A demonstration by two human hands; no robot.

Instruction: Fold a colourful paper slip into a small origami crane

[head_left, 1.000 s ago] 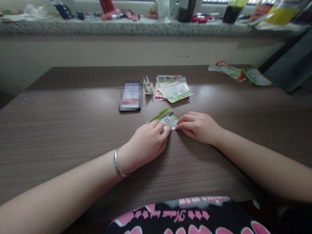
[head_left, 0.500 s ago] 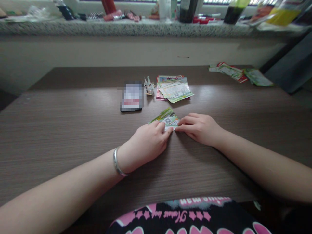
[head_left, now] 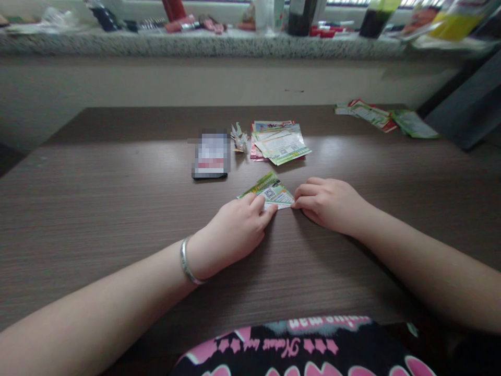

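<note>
A green-and-white printed sheet of paper [head_left: 270, 192], folded to a triangle with a QR code on it, lies on the table in front of me. My left hand [head_left: 238, 224] presses its lower left edge with closed fingers and covers that part. At the right corner, my right hand [head_left: 323, 203] has its fingers curled together, with the fingertips on the paper's tip. A silver bangle [head_left: 188, 262] sits on my left wrist.
Behind the folded sheet are a phone with a blurred screen [head_left: 211, 155], a small folded paper figure [head_left: 239, 140] and a stack of printed flyers [head_left: 282, 142]. More flyers [head_left: 373, 116] lie at the far right. A granite sill [head_left: 219, 47] holds bottles and clutter.
My right hand has slid right along the paper's lower edge to its corner, uncovering more of the print. My left hand stays in place.
</note>
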